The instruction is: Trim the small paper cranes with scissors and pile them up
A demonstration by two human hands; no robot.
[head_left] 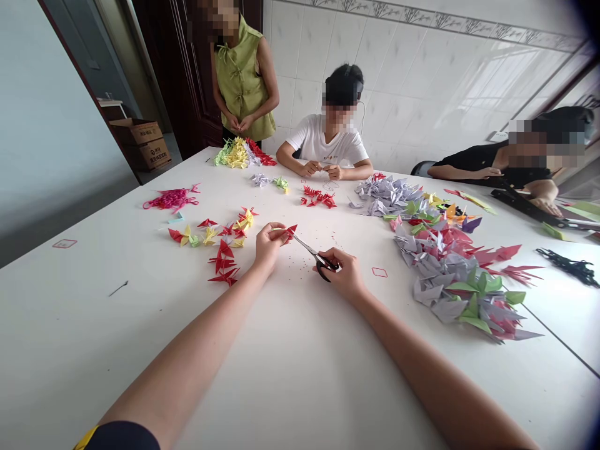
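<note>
My left hand (272, 242) pinches a small red folded paper crane (292, 230) above the middle of the table. Black-handled scissors (307, 247) are in my right hand (344, 269), their blade tips at the paper; whether the blades are parted is too small to tell. Tiny paper bits (300, 265) lie scattered beneath. Left of my left hand rests a loose group of red cranes (224, 262) and yellow cranes (209, 235). A large heap of grey, red and green paper cranes (450, 275) spreads to the right of my right hand.
Pink cords (172, 198) lie at the left, black cords (569, 265) at the far right. Across the white table (140, 350) sit a person in white (332, 140) and a person in black (473, 164) near a paper cutter (527, 206). Another person in green (246, 75) stands behind sorted cranes (239, 153).
</note>
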